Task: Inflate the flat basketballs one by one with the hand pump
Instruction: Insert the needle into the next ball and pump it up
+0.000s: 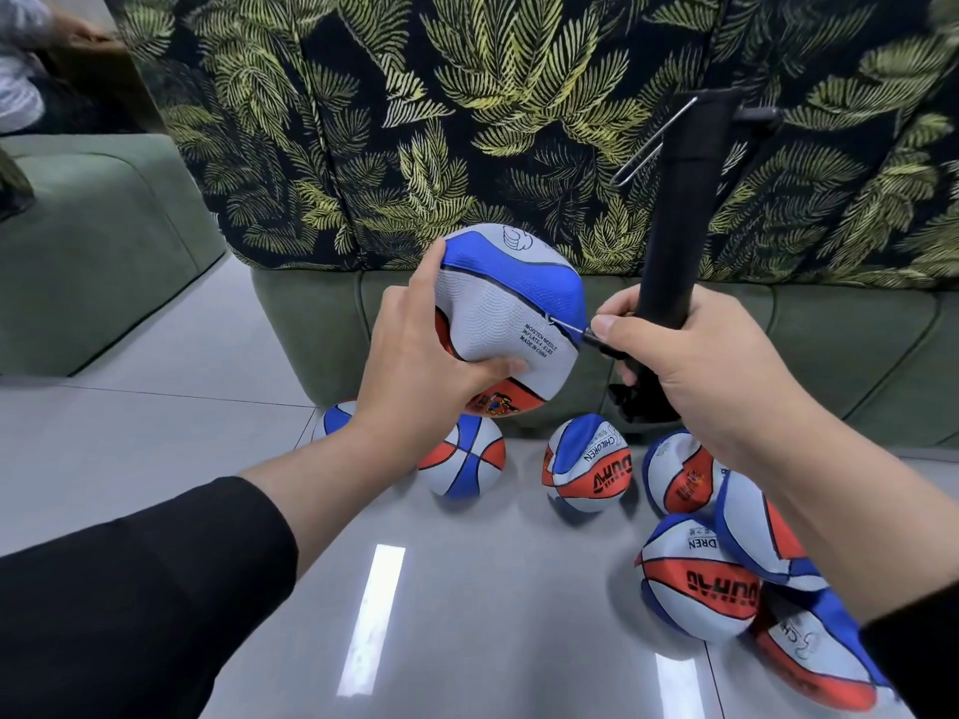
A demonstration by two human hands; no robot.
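The left hand [415, 355] grips a dented blue, white and orange rubber basketball [511, 313] above the floor, while the right hand [690, 365], fingers wrapped, holds the black cylindrical hand pump [680, 210], its thin needle [568, 326] at the ball's valve, with other flat basketballs [589, 469] below.

Held ball [511, 308]: grey, blue and orange panels with black seams and black print. Floor balls [589, 467]: the same grey, blue and orange, with black lettering on the orange. Pump [680, 210]: black. Sleeves [140, 589]: black. Cushions [519, 96]: black with yellow-green leaves. Sofa [856, 334]: grey-green. Floor [155, 448]: pale grey tile.
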